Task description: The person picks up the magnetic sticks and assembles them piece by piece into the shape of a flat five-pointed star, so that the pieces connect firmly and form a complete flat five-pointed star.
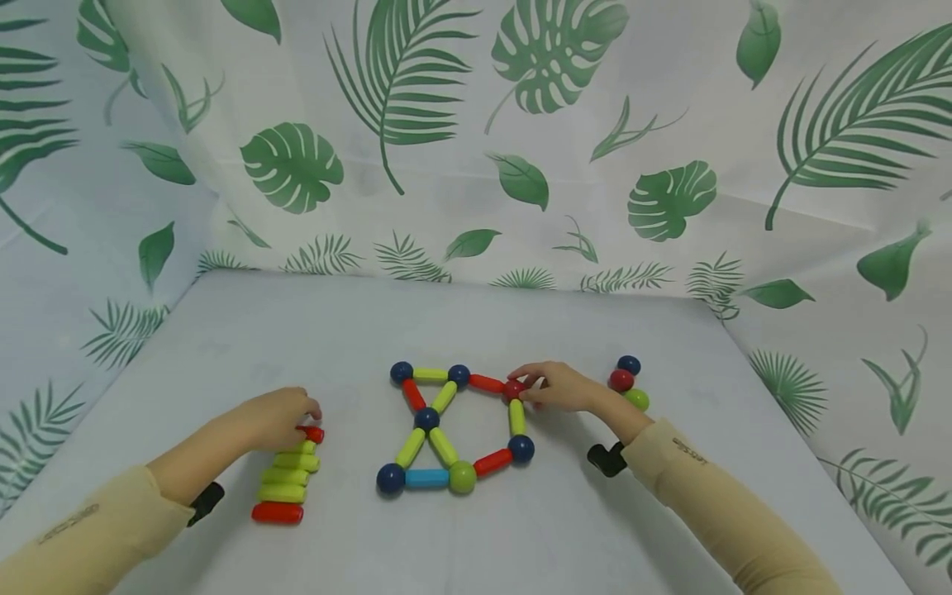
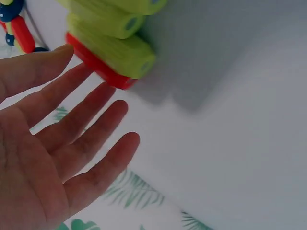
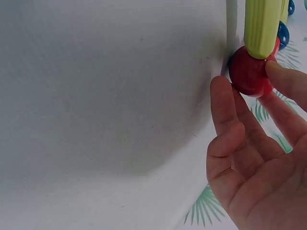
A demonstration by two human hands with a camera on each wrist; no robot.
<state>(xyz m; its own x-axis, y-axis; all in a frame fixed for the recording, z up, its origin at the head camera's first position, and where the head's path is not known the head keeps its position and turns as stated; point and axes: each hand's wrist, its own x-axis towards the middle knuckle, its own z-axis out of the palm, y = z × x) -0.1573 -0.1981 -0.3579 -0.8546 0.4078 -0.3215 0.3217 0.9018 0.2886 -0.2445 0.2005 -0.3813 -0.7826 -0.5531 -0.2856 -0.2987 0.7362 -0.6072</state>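
My right hand (image 1: 561,387) pinches a red ball (image 3: 247,72) between thumb and fingers. That ball is the upper right corner of a flat figure of balls and rods, meeting a red rod (image 1: 487,383) and a yellow-green rod (image 3: 262,28). Blue balls, one of them (image 1: 427,420) in the middle, and a green ball (image 1: 463,477) form its other joints. On the left, my left hand (image 1: 278,417) is at the far end of a row of loose rods. Its thumb and forefinger tips are right at a red rod (image 2: 103,67), the other fingers extended.
Beside the red rod lie several yellow-green rods (image 1: 285,477), with another red rod (image 1: 278,513) nearest me. Past my right wrist are a blue ball (image 1: 629,364), a red ball (image 1: 621,380) and a green ball (image 1: 637,400). A leaf-patterned cloth (image 1: 446,207) hangs behind the white table surface (image 1: 461,545).
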